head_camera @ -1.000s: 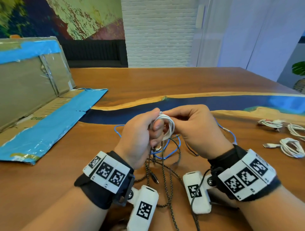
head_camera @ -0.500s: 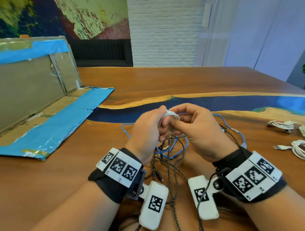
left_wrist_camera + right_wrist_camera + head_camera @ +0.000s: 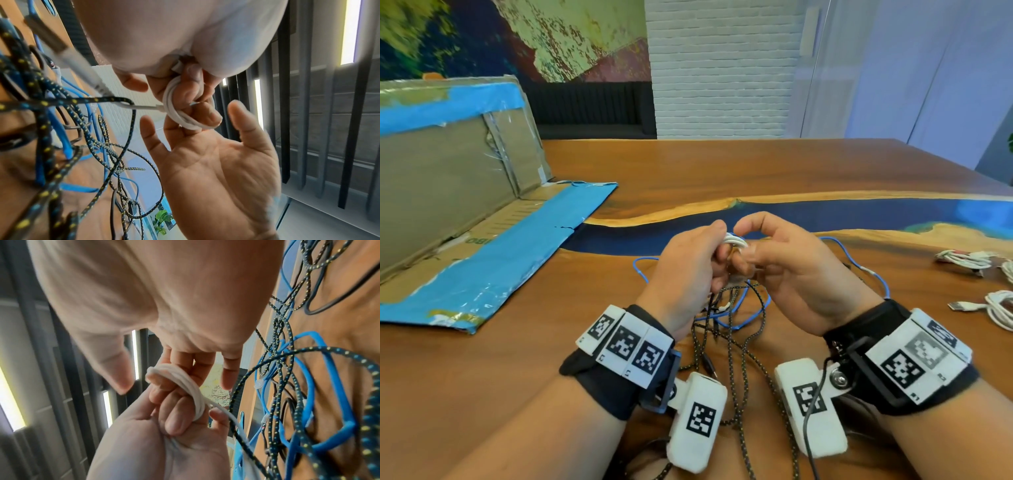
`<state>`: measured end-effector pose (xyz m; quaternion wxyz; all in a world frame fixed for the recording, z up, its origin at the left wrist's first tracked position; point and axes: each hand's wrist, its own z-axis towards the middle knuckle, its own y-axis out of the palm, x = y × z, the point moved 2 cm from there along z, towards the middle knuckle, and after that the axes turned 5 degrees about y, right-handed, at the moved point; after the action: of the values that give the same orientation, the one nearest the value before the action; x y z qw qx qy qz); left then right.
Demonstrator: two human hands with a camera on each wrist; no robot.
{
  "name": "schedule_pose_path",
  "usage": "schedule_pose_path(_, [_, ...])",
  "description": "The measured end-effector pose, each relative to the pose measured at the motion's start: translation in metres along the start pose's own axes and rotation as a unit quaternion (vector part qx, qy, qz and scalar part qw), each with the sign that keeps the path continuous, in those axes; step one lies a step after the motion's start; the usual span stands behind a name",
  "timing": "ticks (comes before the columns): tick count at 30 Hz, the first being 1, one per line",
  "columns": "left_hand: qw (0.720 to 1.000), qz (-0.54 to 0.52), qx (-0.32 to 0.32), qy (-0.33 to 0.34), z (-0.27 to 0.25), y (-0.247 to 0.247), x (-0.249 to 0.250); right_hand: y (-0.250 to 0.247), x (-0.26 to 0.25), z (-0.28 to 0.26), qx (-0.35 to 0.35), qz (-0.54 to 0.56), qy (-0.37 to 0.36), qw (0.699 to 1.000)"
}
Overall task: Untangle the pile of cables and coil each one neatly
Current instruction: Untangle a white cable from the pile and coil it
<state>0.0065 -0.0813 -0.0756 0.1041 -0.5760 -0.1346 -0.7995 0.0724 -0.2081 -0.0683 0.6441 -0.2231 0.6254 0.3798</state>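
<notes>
A small coil of white cable (image 3: pixel 736 241) (image 3: pixel 176 112) (image 3: pixel 185 382) is wound round the curled fingers of my left hand (image 3: pixel 688 274) (image 3: pixel 174 410), which grips it above the table. My right hand (image 3: pixel 791 274) (image 3: pixel 205 162) faces it with palm spread. Its fingers lie straight against the coil and its thumb (image 3: pixel 242 121) stands a little apart. A white tail (image 3: pixel 141 107) leaves the coil and passes through a black braided loop. Below the hands lies a tangle of black braided cable (image 3: pixel 732 342) (image 3: pixel 275 340) and blue cable (image 3: pixel 753 308) (image 3: pixel 308 386).
A flattened cardboard box with blue tape (image 3: pixel 482 246) lies at the left. Coiled white cables (image 3: pixel 962 258) (image 3: pixel 1000 308) sit at the right edge of the wooden table (image 3: pixel 722 164). A blue resin band (image 3: pixel 859 216) crosses the table beyond the hands.
My right hand has loosened from a pinch on the coil to spread fingers. The coil sits tighter in my left fingers. The view has swung slightly left.
</notes>
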Motion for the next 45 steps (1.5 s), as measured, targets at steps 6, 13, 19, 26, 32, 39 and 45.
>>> schedule_pose_path(6, [1.0,0.016,-0.003,-0.008,0.0,-0.002,-0.006,-0.003,-0.002,-0.001,0.054,-0.198,-0.033,0.978])
schedule_pose_path(13, [0.998,0.054,-0.007,0.012,0.001,-0.001,-0.005,-0.013,-0.004,-0.001,0.194,-0.262,-0.096,0.941])
schedule_pose_path(19, [0.998,0.062,0.009,0.017,0.004,-0.006,-0.004,-0.012,-0.003,0.002,0.16,-0.207,-0.073,0.962])
schedule_pose_path(26, [0.995,0.097,0.009,0.007,0.003,-0.004,-0.002,-0.013,-0.006,0.0,0.105,-0.143,-0.022,0.984])
schedule_pose_path(32, [0.992,0.122,0.029,0.022,0.006,-0.008,-0.002,-0.01,-0.005,0.002,0.117,-0.094,-0.047,0.988])
schedule_pose_path(39, [0.996,0.089,0.018,-0.009,0.005,-0.009,-0.001,-0.008,-0.006,0.003,0.071,-0.057,-0.012,0.996])
schedule_pose_path(45, [0.997,0.08,0.014,0.005,0.004,-0.008,0.003,-0.009,-0.009,-0.001,0.055,-0.065,-0.034,0.996])
